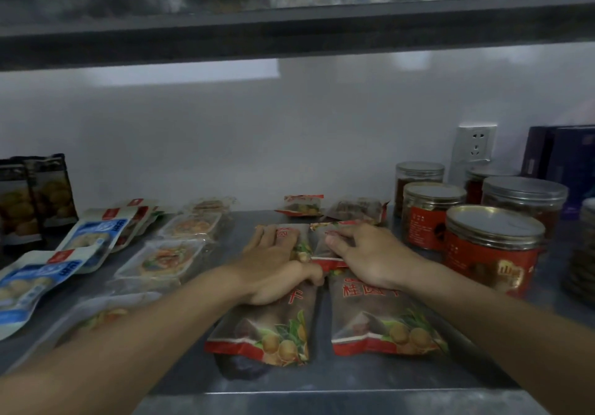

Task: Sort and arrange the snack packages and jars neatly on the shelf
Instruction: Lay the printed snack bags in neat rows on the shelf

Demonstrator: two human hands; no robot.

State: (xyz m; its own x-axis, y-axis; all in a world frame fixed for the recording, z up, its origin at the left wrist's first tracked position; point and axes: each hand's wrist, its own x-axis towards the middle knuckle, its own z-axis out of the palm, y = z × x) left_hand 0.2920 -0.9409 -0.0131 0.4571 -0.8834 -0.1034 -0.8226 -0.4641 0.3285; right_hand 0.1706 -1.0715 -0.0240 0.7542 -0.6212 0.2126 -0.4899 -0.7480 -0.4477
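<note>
Two red and clear longan bags lie side by side at the shelf front, the left bag [273,334] and the right bag [380,321]. Behind them lie two more such bags, partly hidden under my hands. My left hand [273,263] rests flat on the rear left bag [297,237], fingers stretched, thumb at its inner edge. My right hand [367,253] has its fingers curled on the rear right bag [322,247], pinching it. Two small packs [302,205] lie further back. Red-labelled jars [492,253] with metal lids stand at the right.
Blue and white pouches [93,234] and clear tray packs [161,263] lie in rows on the left, dark bags [32,195] upright behind them. A wall socket [476,147] and a dark blue box [566,157] sit at back right. The upper shelf [289,31] hangs close overhead.
</note>
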